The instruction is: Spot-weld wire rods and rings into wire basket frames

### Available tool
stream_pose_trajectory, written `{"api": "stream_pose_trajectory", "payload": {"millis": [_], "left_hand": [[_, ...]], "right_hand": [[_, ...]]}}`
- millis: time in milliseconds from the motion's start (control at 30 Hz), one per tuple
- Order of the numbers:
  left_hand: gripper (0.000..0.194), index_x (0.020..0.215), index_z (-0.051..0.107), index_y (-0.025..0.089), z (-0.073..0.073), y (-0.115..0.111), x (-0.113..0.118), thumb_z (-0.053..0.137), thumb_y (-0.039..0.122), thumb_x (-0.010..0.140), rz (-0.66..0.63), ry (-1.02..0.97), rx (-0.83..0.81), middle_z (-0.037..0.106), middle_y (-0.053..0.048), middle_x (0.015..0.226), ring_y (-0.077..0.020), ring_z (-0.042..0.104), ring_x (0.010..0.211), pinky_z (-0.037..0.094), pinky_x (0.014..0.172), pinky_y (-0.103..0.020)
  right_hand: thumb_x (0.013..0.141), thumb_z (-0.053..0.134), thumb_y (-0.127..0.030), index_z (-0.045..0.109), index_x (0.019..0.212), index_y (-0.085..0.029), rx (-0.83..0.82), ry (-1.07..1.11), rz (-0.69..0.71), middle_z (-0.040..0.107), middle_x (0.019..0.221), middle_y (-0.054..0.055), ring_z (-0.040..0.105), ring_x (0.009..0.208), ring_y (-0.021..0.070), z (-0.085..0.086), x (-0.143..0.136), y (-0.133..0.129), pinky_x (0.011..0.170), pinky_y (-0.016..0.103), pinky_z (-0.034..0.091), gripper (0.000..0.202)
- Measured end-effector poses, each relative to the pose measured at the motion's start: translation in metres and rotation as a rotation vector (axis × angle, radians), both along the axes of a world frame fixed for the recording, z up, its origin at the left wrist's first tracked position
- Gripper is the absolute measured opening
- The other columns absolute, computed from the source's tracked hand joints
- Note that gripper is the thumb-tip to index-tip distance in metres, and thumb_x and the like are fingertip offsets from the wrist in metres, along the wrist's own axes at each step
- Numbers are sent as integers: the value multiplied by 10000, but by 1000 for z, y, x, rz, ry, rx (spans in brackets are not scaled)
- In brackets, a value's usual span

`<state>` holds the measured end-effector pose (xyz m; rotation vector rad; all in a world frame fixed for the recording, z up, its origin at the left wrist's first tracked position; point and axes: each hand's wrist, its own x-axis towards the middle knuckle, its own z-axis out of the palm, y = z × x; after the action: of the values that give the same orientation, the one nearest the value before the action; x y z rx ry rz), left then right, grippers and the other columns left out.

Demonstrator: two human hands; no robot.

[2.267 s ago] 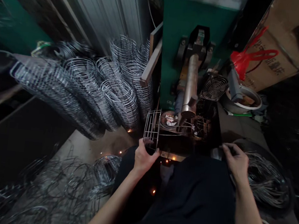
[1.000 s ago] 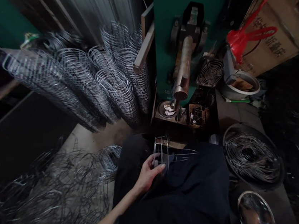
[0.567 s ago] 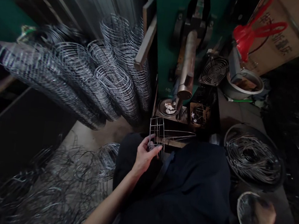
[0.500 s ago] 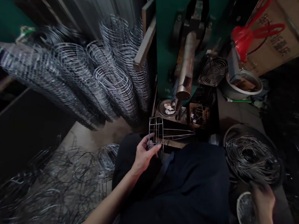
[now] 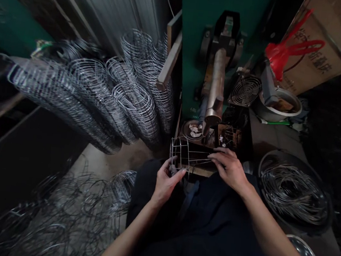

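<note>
My left hand is closed on the near side of a small wire basket, thumb in front and fingers behind the wires. Long thin wires stretch from the basket to the right. At their far end, the fingers of my right hand are closed on the wire handle. Just beyond the basket, the metal arm of a machine points down toward a round dish with white scraps.
Stacks of wire rings lean at the left, with loose wire on the floor below. A basin of wire coils sits at the right, a metal bowl nearer. Behind are a fan guard and a grey bowl.
My right hand has moved from the bowl at the lower right to the wires beside the basket and taken hold there. The view has shifted slightly; my left hand keeps its hold.
</note>
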<state>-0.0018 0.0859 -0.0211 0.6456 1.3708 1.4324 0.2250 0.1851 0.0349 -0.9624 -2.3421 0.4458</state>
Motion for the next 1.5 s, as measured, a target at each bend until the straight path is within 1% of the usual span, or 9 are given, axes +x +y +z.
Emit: {"api": "stream_pose_trajectory", "payload": {"millis": [67, 167, 333, 433, 600, 700, 967, 1200, 1500], "left_hand": [[657, 1245, 618, 168, -1, 2, -2, 867, 356, 666, -3, 0, 0, 387, 85, 661, -60, 376, 572, 375, 531, -169], [636, 1236, 625, 163, -1, 5, -4, 863, 348, 676, -7, -6, 2, 388, 84, 659, -56, 367, 575, 360, 534, -165], [643, 1262, 610, 166, 1, 8, -6, 851, 352, 696, -23, -23, 13, 409, 79, 660, -59, 388, 570, 369, 530, -171], [638, 1258, 612, 169, 1, 10, -6, 854, 347, 695, -16, -22, 24, 420, 81, 653, -58, 395, 562, 379, 531, -170], [642, 1266, 604, 165, -1, 12, -10, 846, 353, 703, 3, -31, 32, 530, 55, 688, -65, 461, 568, 422, 550, -183], [654, 1282, 597, 162, -1, 14, -13, 843, 345, 705, 15, -34, 39, 551, 48, 692, -67, 476, 572, 427, 544, -182], [686, 1273, 619, 159, 4, 25, -17, 866, 359, 665, 63, -53, 54, 524, 70, 626, -61, 460, 502, 409, 484, -178], [666, 1264, 614, 148, 4, 35, -19, 863, 346, 679, 91, -51, 69, 539, 67, 634, -57, 461, 503, 419, 488, -178], [683, 1255, 620, 153, 11, 32, -17, 870, 351, 650, 127, -61, 58, 579, 58, 672, -56, 484, 511, 452, 518, -187]], "right_hand": [[968, 548, -195, 708, 1113, -238, 35, -41, -7, 739, 974, 64, 592, 1048, 260, -3, -2, 3, 887, 423, 492, 220], [961, 541, -150, 697, 1113, -225, 48, -30, 34, 736, 943, 64, 564, 922, 241, 3, -7, 6, 818, 386, 500, 230], [963, 519, -114, 683, 1120, -227, 51, -6, 97, 734, 943, 48, 561, 857, 218, 11, -13, 8, 806, 364, 501, 253], [940, 548, -99, 671, 1194, -224, 111, -75, 63, 740, 974, 48, 557, 872, 226, 6, -14, 9, 806, 362, 502, 309], [913, 544, -59, 660, 1256, -217, 225, -225, -9, 734, 1117, 46, 553, 935, 244, 2, -17, 6, 813, 374, 490, 395], [927, 523, -58, 660, 1245, -212, 240, -178, 8, 731, 1119, 44, 558, 926, 234, 6, -19, 8, 823, 364, 499, 379], [942, 537, -86, 674, 1176, -218, 195, 7, 94, 734, 970, 47, 564, 824, 207, 11, -22, 28, 767, 356, 510, 301], [935, 555, -101, 694, 1131, -240, 198, 25, 86, 731, 939, 49, 565, 874, 225, 9, -27, 39, 777, 381, 512, 278], [936, 563, -97, 691, 1137, -233, 199, 48, 88, 724, 923, 50, 581, 964, 229, 14, -30, 37, 812, 356, 536, 275]]}}
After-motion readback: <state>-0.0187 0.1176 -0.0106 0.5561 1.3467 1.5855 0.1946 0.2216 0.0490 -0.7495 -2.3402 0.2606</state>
